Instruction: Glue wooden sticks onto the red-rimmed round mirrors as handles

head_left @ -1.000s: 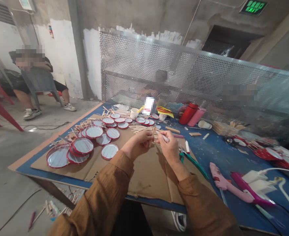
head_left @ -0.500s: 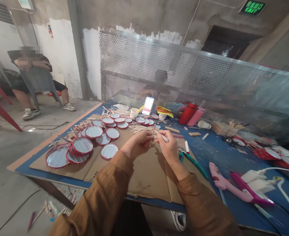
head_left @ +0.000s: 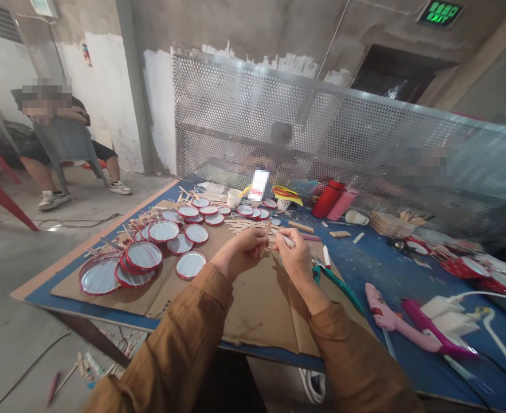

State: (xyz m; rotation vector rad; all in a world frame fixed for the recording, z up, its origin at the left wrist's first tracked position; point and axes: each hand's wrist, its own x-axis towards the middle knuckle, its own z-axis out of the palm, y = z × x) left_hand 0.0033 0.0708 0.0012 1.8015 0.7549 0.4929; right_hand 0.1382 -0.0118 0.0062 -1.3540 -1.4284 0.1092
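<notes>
Over the cardboard sheet, both hands are close together. My left hand pinches a thin wooden stick that points upward. In my right hand is a slim whitish pen-like thing, its tip turned toward the stick; the exact kind is unclear. Whether the tip touches the stick is too small to tell. Behind the hands lie flat wooden sticks. To the left, several round red-rimmed discs with pale faces lie spread out and partly stacked.
Right of my hands are a white marker, green-handled pliers, a pink glue gun and a purple power strip with cables. A red bottle, paper cup and lit phone stand farther back, before a perforated metal screen.
Both hands keep nearly the same place and grip. The whole view has shifted very slightly; nothing is picked up or let go.
</notes>
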